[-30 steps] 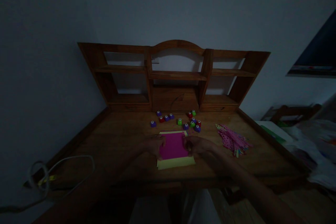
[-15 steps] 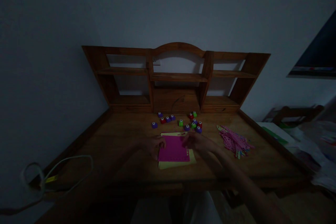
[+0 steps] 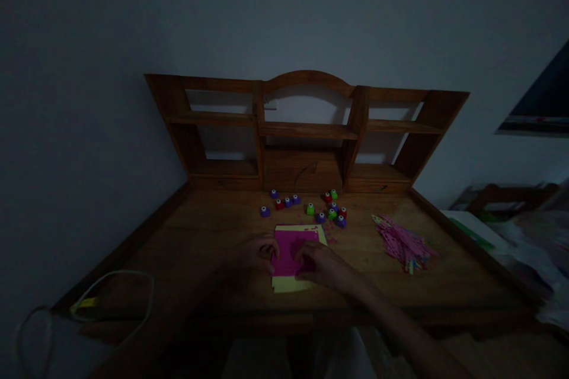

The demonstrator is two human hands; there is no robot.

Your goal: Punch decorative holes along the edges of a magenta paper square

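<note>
On the desk [image 3: 186, 249], thirteen small punches are standing behind the paper: seven purple punches [image 3: 265, 212], three red punches [image 3: 279, 204] and three green punches [image 3: 310, 209]. One pink sheet [image 3: 288, 243] is lying uppermost, near the front edge of the desk, and yellow paper [image 3: 291, 285] is showing below it; how many yellow sheets, I cannot tell. Small pink pieces [image 3: 331, 231] are lying scattered just beside the paper, too tiny for counting. To the right, one heap of pink strips [image 3: 402, 243] is resting, its strips overlapping too much to count.

The left hand [image 3: 260, 253] is touching the left edge of the pink sheet, its fingers curving, thumb and forefinger standing a little apart. The right hand [image 3: 322, 263] is reaching over the sheet's right part, its fingers half bending. Whether either hand is gripping the paper, I cannot tell in this dim light.
</note>
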